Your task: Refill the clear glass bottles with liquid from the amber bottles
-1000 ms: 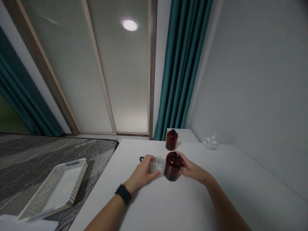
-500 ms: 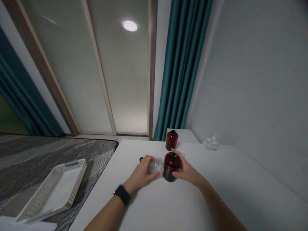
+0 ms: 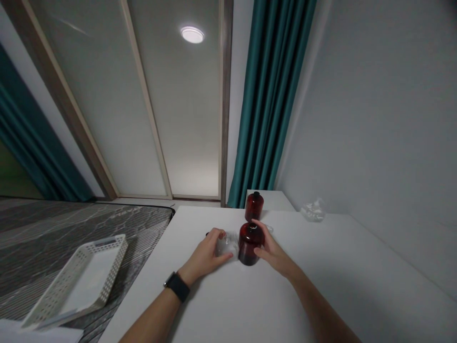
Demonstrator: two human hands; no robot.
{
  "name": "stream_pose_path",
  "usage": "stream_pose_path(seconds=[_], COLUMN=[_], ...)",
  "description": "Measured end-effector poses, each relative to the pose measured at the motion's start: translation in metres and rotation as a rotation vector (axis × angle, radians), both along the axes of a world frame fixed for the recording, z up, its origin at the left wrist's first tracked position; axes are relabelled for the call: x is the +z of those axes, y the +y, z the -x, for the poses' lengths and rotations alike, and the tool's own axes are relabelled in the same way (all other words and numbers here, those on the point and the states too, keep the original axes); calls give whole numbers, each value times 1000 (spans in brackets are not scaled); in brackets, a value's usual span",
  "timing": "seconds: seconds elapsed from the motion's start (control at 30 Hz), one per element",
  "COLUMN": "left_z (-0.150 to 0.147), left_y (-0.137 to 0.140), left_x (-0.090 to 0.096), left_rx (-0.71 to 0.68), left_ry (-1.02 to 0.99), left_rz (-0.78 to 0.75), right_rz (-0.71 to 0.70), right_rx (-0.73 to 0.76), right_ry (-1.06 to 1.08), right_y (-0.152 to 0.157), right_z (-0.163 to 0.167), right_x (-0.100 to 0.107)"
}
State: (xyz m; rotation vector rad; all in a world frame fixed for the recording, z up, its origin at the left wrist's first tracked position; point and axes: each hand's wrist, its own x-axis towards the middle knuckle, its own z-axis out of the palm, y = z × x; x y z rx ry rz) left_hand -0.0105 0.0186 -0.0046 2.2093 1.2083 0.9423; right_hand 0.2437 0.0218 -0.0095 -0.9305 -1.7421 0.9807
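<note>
Just right of centre, a dark red translucent bottle (image 3: 248, 245) with a narrow open neck stands upright on the white table (image 3: 228, 305). My right hand (image 3: 271, 250) grips its right side, thumb in front and fingers behind. My left hand (image 3: 209, 252), with a black watch on the wrist, curls round a clear crinkled plastic thing (image 3: 227, 245) touching or very near the bottle's left side; whether it is a bag or a wrapper I cannot tell. A small black thing shows partly behind my left fingers. Behind stands a second red bottle (image 3: 254, 206) with a black top.
A crumpled clear plastic bag (image 3: 313, 210) lies at the table's back right, near the wall. To the left, a white perforated basket (image 3: 116, 267) rests on a grey patterned surface (image 3: 43, 247). A white box-like surface (image 3: 276, 201) stands beyond the table's back edge.
The red bottle and my right hand have shifted slightly left, closer to the clear plastic. My left hand has also moved a little left and covers more of the small black thing.
</note>
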Motion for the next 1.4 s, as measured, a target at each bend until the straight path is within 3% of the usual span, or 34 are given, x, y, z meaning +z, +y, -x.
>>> stream_pose_path(seconds=[0.13,0.33,0.67,0.93,1.07,1.4], left_z=[0,3,0,-2,-4,-9], left_y=[1,5,5,2,1,-1], left_x=[-1,-9,-15,-15,-13,-18], left_rx=[0,-8,13,-17,-61,-97], left_ry=[4,-7,-8,-2,29,-41], left_rz=[3,-20,-17,20,15,36], right_rz=[76,19,-60,-67,-81,-110], right_rx=[7,-138,-313,-284,-348,-373], right_ry=[79,205,187,37,-24,23], right_y=[0,3,2,-4,-3,0], right_z=[6,26,42,27,20,30], right_x=[-1,-20,-30,-15,-8,-16])
